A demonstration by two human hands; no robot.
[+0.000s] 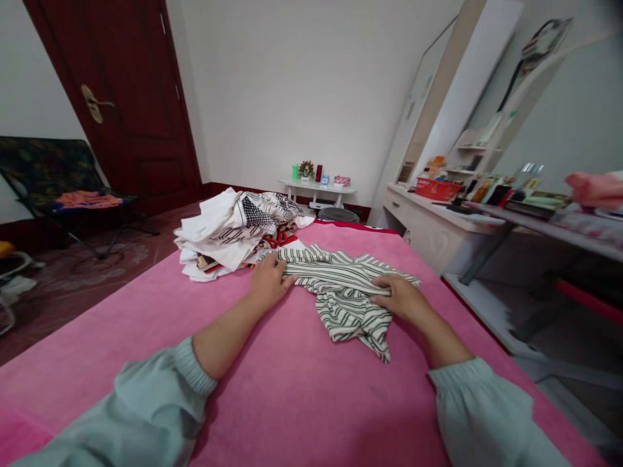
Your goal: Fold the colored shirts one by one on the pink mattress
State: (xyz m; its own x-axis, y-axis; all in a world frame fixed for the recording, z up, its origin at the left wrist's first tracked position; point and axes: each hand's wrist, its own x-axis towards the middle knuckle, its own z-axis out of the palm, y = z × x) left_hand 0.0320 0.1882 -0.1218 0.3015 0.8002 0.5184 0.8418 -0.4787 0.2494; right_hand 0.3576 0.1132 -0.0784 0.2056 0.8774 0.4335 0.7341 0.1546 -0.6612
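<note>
A green-and-white striped garment [341, 285] lies crumpled on the pink bed cover [292, 389]. My left hand [267, 280] rests on the garment's left end, fingers curled over the cloth edge. My right hand [399, 295] presses on its right side, fingers gripping a fold. Both arms wear pale green sleeves.
A heap of white, black-patterned and red clothes [233, 233] sits at the bed's far left. A dressing table [438, 220] with a red basket [437, 189] stands to the right. A small white table [316, 188] is by the far wall. A folding chair [53, 181] and a dark red door [126, 97] are at left.
</note>
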